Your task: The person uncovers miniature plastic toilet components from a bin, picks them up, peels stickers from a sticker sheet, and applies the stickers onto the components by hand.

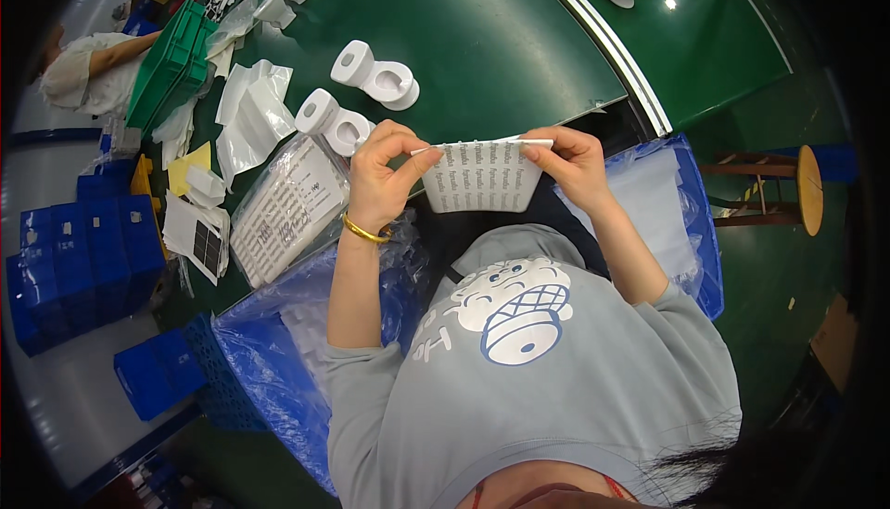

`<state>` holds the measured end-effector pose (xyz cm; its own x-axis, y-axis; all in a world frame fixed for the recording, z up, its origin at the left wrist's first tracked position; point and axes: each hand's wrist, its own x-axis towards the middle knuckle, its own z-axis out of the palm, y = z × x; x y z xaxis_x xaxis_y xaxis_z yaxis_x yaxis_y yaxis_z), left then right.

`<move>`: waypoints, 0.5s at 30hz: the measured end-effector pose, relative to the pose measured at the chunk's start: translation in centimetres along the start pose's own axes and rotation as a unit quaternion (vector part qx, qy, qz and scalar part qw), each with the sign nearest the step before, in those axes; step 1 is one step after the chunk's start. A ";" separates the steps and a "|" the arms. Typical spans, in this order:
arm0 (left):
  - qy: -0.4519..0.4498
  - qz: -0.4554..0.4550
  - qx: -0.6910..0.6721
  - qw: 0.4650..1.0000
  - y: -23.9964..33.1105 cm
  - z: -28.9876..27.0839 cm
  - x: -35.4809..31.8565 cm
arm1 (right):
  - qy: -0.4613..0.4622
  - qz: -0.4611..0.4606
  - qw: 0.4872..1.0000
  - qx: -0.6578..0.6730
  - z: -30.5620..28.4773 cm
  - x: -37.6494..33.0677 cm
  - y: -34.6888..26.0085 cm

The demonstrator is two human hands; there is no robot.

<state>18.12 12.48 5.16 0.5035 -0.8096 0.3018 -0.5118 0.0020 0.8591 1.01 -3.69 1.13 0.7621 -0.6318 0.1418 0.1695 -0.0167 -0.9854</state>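
A white piece with rows of grey print (482,178) hangs between my hands, its rolled or folded upper edge held at both ends. I cannot tell whether it is paper, film or a thin pad. My left hand (382,171), below which a gold bangle circles the wrist, pinches the left corner. Thumb and fingers of my right hand (573,166) close on the opposite corner. Just beyond my left hand stand two small white toilet-shaped models (378,76) on the green table. A clear plastic bag of similar printed sheets (289,212) lies beside my left forearm.
Blue bins lined with clear plastic stand on both sides of me, the right bin (640,212) and the left bin (269,361). Green crates (171,69) and blue bins (88,249) are at the left. A person in white works there. A wooden stool (807,189) is at the right.
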 end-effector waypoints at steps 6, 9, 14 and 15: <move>-0.008 -0.017 -0.008 1.000 -0.2 0.2 -0.4 | -0.042 0.015 0.999 0.007 -0.8 0.3 -0.5; -0.005 -0.019 -0.028 0.999 -0.8 0.4 -0.7 | -0.069 0.026 0.997 -0.012 -0.8 0.3 -0.3; 0.004 -0.073 -0.163 0.984 -0.5 0.8 -0.6 | -0.047 0.044 0.998 0.006 -1.0 0.2 0.2; 0.006 -0.074 -0.163 0.984 -0.5 0.8 -0.5 | -0.048 0.044 0.998 0.006 -1.1 0.2 0.2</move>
<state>17.54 12.44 4.23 0.5645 -0.8084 0.1667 -0.1831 0.0743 0.9803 0.56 -4.68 0.86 0.8307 -0.5531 0.0631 0.1055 0.0451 -0.9934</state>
